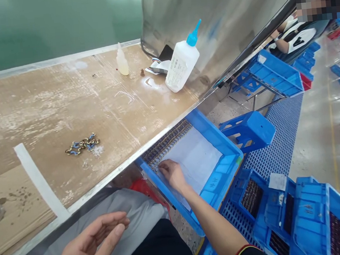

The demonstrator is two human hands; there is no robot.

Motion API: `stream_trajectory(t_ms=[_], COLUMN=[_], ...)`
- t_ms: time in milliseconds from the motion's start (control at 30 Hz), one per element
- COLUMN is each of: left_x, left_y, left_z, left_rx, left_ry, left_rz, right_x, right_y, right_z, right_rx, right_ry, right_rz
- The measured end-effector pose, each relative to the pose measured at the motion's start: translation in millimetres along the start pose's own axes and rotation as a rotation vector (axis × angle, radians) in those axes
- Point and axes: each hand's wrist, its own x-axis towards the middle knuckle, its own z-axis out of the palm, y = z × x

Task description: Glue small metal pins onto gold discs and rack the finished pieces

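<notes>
My right hand (173,176) reaches into a blue plastic bin (232,147) beside the workbench. Its fingertips are pinched together at the edge of rows of small brass-and-dark pieces (168,141); whatever lies between them is too small to make out. A white sheet (201,156) covers the bin's floor beside the rows. Above my lap my left hand (92,243) is held half curled, thumb and fingers apart, with nothing in it. On the bench lies a small heap of blue-and-gold metal pieces (83,144).
A white bottle with a blue nozzle (182,66) and a small dropper bottle (122,62) stand on the bench (36,112). A blue stool (256,129) and several filled blue bins (310,210) are on the right. Another person (296,37) sits beyond the metal panel (207,15).
</notes>
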Motion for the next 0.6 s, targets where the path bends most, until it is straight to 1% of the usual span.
stream_trajectory(t_ms=[133, 233, 367, 600], left_x=[-2, -2, -2, -10], left_y=[2, -2, -4, 12], left_z=[0.1, -2.8, -6.3, -2.8], left_rx=[-0.032, -0.042, -0.036, -0.052], left_ry=[0.012, 0.024, -0.004, 0.023], left_rz=[-0.001, -0.002, -0.009, -0.013], right_x=[-1, -2, -3, -5], right_y=[-4, -6, -7, -8], right_z=[2, 2, -1, -6], right_rx=[0.003, 0.001, -0.007, -0.016], right_ry=[0.006, 0.008, 0.0, -0.012], right_rz=[-0.021, -0.036, -0.048, -0.05])
